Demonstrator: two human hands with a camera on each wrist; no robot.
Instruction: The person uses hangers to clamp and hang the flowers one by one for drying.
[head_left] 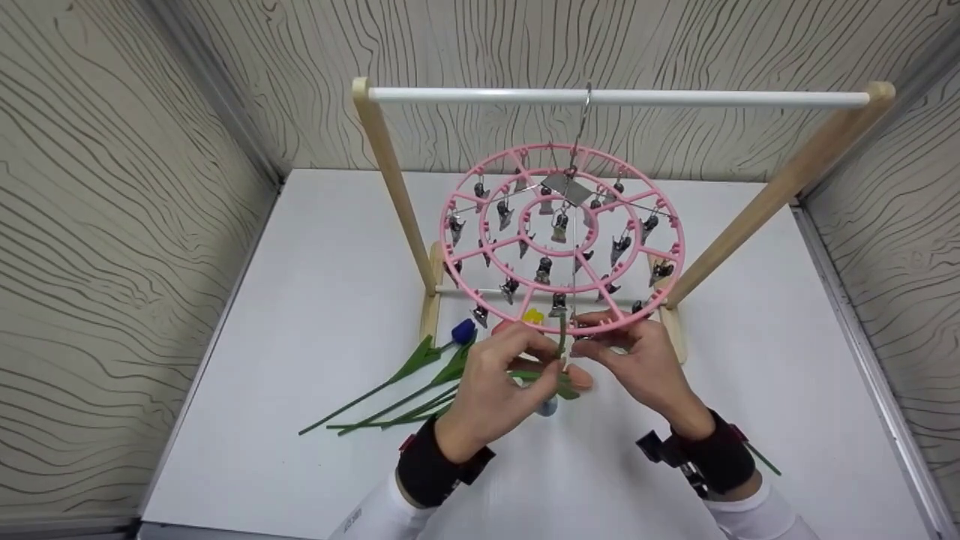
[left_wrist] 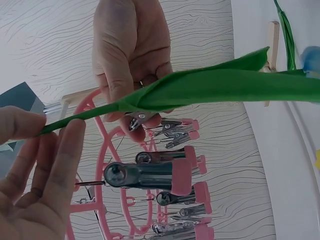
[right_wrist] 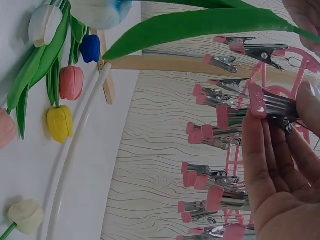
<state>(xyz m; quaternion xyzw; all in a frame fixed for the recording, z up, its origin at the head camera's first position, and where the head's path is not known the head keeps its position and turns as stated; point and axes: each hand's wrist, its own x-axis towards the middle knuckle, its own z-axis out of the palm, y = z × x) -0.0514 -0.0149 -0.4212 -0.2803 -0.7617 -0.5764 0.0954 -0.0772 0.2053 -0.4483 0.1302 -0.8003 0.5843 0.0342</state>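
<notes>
My left hand (head_left: pixel 499 386) pinches the green stem (left_wrist: pixel 92 113) of an artificial tulip between thumb and fingers. Its long leaf (left_wrist: pixel 215 89) runs away from that hand, and its pale blue-and-white bloom (right_wrist: pixel 102 10) hangs low. With thumb and fingers my right hand (head_left: pixel 649 367) pinches a metal clip (right_wrist: pixel 275 104) with pink tips. That clip is at the near edge of a round pink hanging rack (head_left: pixel 551 289), where several other clips dangle. The tulip's stem end is close to the clip; whether they touch cannot be told.
The rack hangs by a hook from the white rod (head_left: pixel 480 96) of a wooden stand (head_left: pixel 394 180). On the white table (head_left: pixel 322 247) lie several artificial tulips: blue (head_left: pixel 463 331), yellow (right_wrist: pixel 60 123), coral (right_wrist: pixel 71 82), peach (head_left: pixel 580 377) and white ones. A green stem (head_left: pixel 763 459) shows beside my right wrist.
</notes>
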